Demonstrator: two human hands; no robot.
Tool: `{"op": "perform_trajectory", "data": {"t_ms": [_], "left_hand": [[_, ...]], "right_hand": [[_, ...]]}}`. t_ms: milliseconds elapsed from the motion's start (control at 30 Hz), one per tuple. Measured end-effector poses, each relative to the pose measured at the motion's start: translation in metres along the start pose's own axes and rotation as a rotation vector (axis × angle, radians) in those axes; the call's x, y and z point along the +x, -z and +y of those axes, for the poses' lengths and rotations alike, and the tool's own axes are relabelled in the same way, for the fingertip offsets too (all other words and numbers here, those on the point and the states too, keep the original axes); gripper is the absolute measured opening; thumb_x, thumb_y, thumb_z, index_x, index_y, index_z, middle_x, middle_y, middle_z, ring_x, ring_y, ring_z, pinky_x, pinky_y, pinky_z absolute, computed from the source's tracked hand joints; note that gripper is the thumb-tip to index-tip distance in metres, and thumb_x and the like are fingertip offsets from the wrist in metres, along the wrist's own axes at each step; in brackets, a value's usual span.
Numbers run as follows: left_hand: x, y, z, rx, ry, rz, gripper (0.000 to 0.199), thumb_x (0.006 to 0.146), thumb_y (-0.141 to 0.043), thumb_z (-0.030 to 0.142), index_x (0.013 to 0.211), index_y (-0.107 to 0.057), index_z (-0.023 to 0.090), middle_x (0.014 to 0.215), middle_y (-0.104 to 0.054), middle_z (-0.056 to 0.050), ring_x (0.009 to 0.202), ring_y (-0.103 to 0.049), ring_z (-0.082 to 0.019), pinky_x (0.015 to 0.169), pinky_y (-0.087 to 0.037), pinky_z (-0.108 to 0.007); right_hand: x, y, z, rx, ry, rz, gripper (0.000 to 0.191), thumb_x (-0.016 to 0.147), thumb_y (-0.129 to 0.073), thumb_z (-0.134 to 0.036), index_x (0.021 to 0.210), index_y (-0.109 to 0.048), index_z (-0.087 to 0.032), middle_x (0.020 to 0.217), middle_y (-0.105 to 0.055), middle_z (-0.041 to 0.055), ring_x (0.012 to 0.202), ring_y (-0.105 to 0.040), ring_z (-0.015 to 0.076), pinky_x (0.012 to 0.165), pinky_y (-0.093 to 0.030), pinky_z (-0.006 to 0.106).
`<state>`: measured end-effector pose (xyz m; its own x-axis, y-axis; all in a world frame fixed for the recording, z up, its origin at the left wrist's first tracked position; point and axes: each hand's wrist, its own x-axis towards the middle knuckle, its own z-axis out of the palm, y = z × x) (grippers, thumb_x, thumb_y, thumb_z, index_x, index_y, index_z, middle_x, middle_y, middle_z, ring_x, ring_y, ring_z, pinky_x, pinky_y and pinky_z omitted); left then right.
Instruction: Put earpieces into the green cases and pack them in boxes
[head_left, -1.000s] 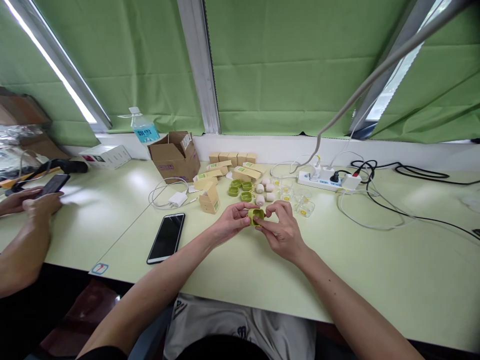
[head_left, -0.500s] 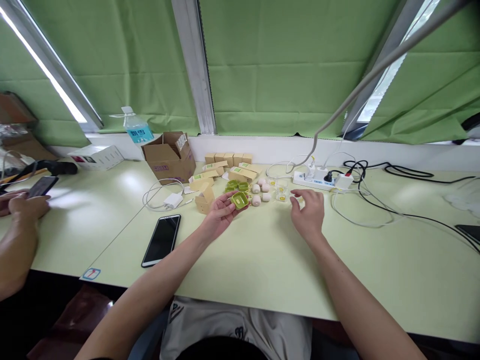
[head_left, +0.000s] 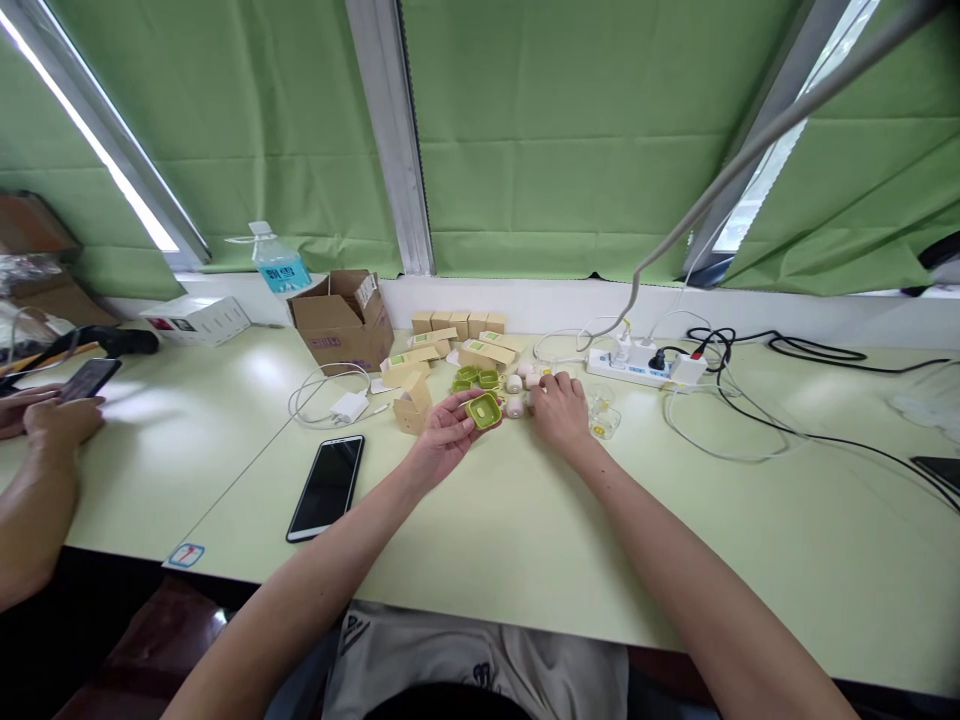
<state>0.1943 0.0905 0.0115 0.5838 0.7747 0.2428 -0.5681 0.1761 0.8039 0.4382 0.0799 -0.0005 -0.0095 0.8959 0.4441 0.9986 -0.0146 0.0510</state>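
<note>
My left hand (head_left: 444, 440) grips a small square green case (head_left: 485, 411) by its edge, its hollow side turned up. Just behind it on the table sit more green cases (head_left: 466, 376). My right hand (head_left: 559, 410) reaches down over a cluster of small pinkish-white rounded pieces (head_left: 514, 407), fingers curled together. Its fingertips are partly hidden, so whatever they pinch cannot be made out. Beside that hand, to the right, lie small clear cases (head_left: 604, 422) with yellow marks.
Small cardboard boxes (head_left: 469, 324) and a larger brown carton (head_left: 345, 322) stand behind, near a water bottle (head_left: 279, 262). A phone (head_left: 327, 488) and white charger (head_left: 349, 406) lie left. A power strip (head_left: 637, 366) trails cables right. Another person's hands (head_left: 56, 415) hold a phone.
My right hand has moved left from beside the clear cases onto the pinkish-white pieces. The clear cases now sit nearer and further right. My left hand still holds the green case.
</note>
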Motion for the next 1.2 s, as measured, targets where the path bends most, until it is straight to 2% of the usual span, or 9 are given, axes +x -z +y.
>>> {"op": "perform_trajectory", "data": {"t_ms": [200,267,333,433,533,633,733,967,1200], "left_hand": [[-0.002,-0.001,-0.002,0.059,-0.031,-0.003,0.055,0.079,-0.095,0.028,0.128,-0.073,0.019,0.128,-0.080,-0.015,0.125,-0.076,-0.035,0.124,-0.047,-0.060],[-0.003,-0.003,-0.003,0.084,-0.044,0.006,0.054,0.079,-0.094,0.029,0.128,-0.073,0.019,0.129,-0.079,-0.016,0.124,-0.076,-0.034,0.122,-0.049,-0.058],[-0.003,-0.005,-0.004,0.098,-0.062,0.011,0.052,0.082,-0.093,0.031,0.128,-0.074,0.019,0.129,-0.079,-0.016,0.123,-0.076,-0.033,0.118,-0.053,-0.056],[-0.003,-0.009,-0.006,0.131,-0.090,0.022,0.049,0.086,-0.090,0.036,0.129,-0.074,0.019,0.127,-0.079,-0.015,0.119,-0.076,-0.031,0.109,-0.059,-0.052],[-0.002,-0.010,-0.007,0.202,-0.122,0.038,0.047,0.090,-0.087,0.040,0.130,-0.075,0.021,0.123,-0.079,-0.013,0.113,-0.076,-0.027,0.101,-0.063,-0.044],[0.000,-0.009,-0.008,0.295,-0.159,0.055,0.047,0.091,-0.086,0.044,0.130,-0.076,0.021,0.121,-0.079,-0.012,0.108,-0.075,-0.024,0.094,-0.063,-0.039],[-0.001,-0.010,-0.009,0.410,-0.207,0.071,0.045,0.089,-0.088,0.042,0.126,-0.077,0.019,0.124,-0.078,-0.013,0.102,-0.074,-0.020,0.090,-0.061,-0.034],[-0.006,-0.021,-0.007,0.503,-0.272,-0.001,0.044,0.092,-0.084,0.044,0.128,-0.076,0.019,0.130,-0.077,-0.015,0.106,-0.075,-0.023,0.094,-0.061,-0.035],[-0.006,-0.020,-0.010,0.546,-0.230,0.013,0.048,0.089,-0.087,0.046,0.127,-0.078,0.019,0.133,-0.076,-0.015,0.113,-0.074,-0.027,0.099,-0.059,-0.037]], "right_hand": [[-0.009,0.004,0.001,0.153,-0.077,0.083,0.024,0.097,-0.062,-0.021,0.118,-0.072,-0.013,0.122,-0.073,0.0193,0.120,-0.054,0.0349,0.099,-0.038,0.047],[-0.018,0.014,-0.001,0.461,-0.185,0.192,0.029,0.094,-0.069,-0.027,0.121,-0.070,-0.016,0.120,-0.075,0.0162,0.119,-0.059,0.0335,0.099,-0.044,0.047],[-0.026,0.028,-0.005,0.857,-0.288,0.250,0.034,0.089,-0.076,-0.037,0.118,-0.070,-0.019,0.116,-0.077,0.0125,0.107,-0.066,0.0297,0.092,-0.051,0.045],[-0.037,0.049,-0.014,1.355,-0.345,0.181,0.050,0.079,-0.087,-0.053,0.116,-0.073,-0.022,0.111,-0.080,0.0088,0.092,-0.071,0.0238,0.084,-0.058,0.041],[-0.044,0.066,-0.023,1.577,-0.344,0.099,0.055,0.074,-0.093,-0.056,0.115,-0.078,-0.022,0.106,-0.082,0.0073,0.096,-0.074,0.0245,0.088,-0.061,0.041],[-0.047,0.074,-0.029,1.641,-0.339,-0.016,0.049,0.070,-0.096,-0.056,0.103,-0.083,-0.022,0.101,-0.084,0.0069,0.097,-0.077,0.0275,0.091,-0.062,0.043],[-0.048,0.077,-0.032,1.635,-0.340,-0.079,0.050,0.068,-0.098,-0.056,0.102,-0.085,-0.022,0.102,-0.085,0.0076,0.099,-0.079,0.0297,0.093,-0.062,0.045],[-0.049,0.072,-0.035,1.588,-0.305,-0.121,0.053,0.068,-0.096,-0.061,0.102,-0.086,-0.021,0.101,-0.086,0.0095,0.095,-0.080,0.0308,0.092,-0.062,0.045],[-0.050,0.070,-0.035,1.584,-0.270,-0.125,0.046,0.075,-0.091,-0.060,0.101,-0.087,-0.022,0.093,-0.084,0.0060,0.086,-0.077,0.0269,0.083,-0.060,0.041]]}}
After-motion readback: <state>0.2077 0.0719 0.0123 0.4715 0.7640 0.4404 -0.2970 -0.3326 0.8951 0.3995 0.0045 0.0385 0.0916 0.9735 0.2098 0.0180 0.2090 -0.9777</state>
